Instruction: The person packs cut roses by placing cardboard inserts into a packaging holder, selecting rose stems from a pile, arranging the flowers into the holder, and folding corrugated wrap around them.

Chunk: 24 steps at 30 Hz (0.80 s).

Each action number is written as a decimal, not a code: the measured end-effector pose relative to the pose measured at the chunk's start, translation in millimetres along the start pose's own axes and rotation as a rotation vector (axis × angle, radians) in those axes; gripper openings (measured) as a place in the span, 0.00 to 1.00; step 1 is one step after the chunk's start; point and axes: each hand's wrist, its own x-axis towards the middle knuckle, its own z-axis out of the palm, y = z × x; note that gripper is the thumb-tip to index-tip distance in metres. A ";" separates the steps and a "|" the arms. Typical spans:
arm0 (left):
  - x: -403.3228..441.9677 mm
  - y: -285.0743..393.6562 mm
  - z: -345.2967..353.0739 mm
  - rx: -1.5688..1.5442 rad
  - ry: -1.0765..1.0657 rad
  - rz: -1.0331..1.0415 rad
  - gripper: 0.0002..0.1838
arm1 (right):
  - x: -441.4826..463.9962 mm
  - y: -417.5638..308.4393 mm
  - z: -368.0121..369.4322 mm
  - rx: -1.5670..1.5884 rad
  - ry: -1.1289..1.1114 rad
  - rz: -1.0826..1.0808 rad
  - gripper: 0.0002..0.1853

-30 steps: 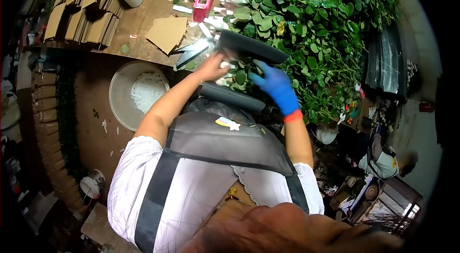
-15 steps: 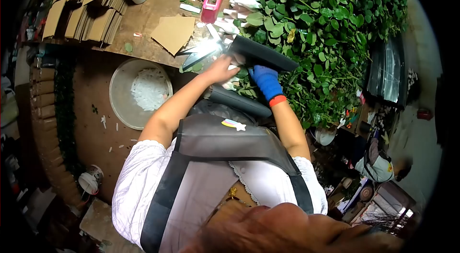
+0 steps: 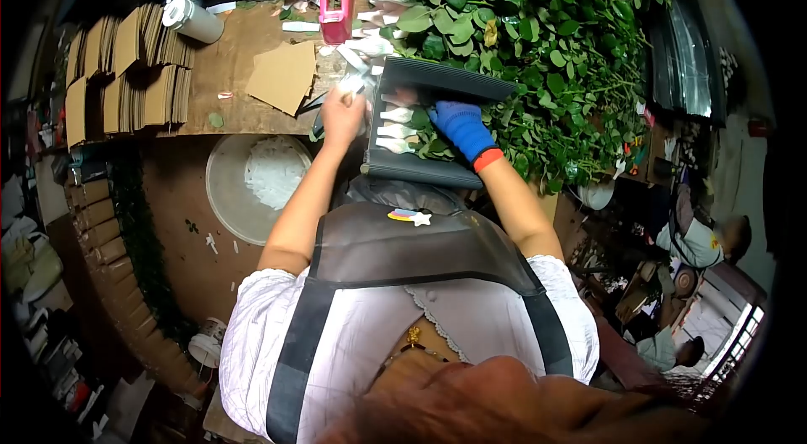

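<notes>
My bare left hand point(image 3: 343, 116) is closed at the table edge, left of a black folded ribbed sheet point(image 3: 424, 168). At its fingertips is something white, washed out by glare. Within the fold, several flower buds in white netting point(image 3: 395, 131) lie in a column, their leafy stems pointing right. My right hand point(image 3: 461, 126), in a blue glove with a red cuff, reaches in among the leaves; the stems and the raised panel hide its fingertips. Beyond the sheet spreads a large heap of leafy stems point(image 3: 538, 41) with netted buds along its left side.
A pink tape dispenser point(image 3: 336, 15), a flat cardboard piece point(image 3: 282, 78), a white lidded cup point(image 3: 193, 20) and stacked folded cardboard point(image 3: 160, 95) are on the table. Below stands a tub point(image 3: 223, 192) with white scraps. People point(image 3: 693, 234) are at the far right.
My left hand has moved left, off the black sheet toward the table edge. The sheet now opens more to view, showing the netted buds inside. The camera view has shifted slightly.
</notes>
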 end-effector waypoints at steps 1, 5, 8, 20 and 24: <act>-0.2 -6.8 0.4 0.314 -0.061 -0.014 0.10 | 2.9 -1.1 4.2 0.005 -0.039 0.032 0.24; -4.9 7.1 28.2 0.485 -0.257 -0.141 0.20 | 8.5 -7.2 7.0 0.059 -0.063 0.125 0.24; -4.3 -10.2 39.0 0.460 -0.200 -0.047 0.20 | 9.8 -5.6 11.3 0.016 -0.117 0.104 0.23; -9.6 16.0 -4.5 0.528 -0.298 -0.039 0.23 | -12.5 1.6 -1.1 0.086 -0.020 -0.065 0.16; -15.7 7.9 12.3 0.576 -0.458 0.053 0.23 | 0.8 -4.6 15.1 0.032 -0.197 0.069 0.23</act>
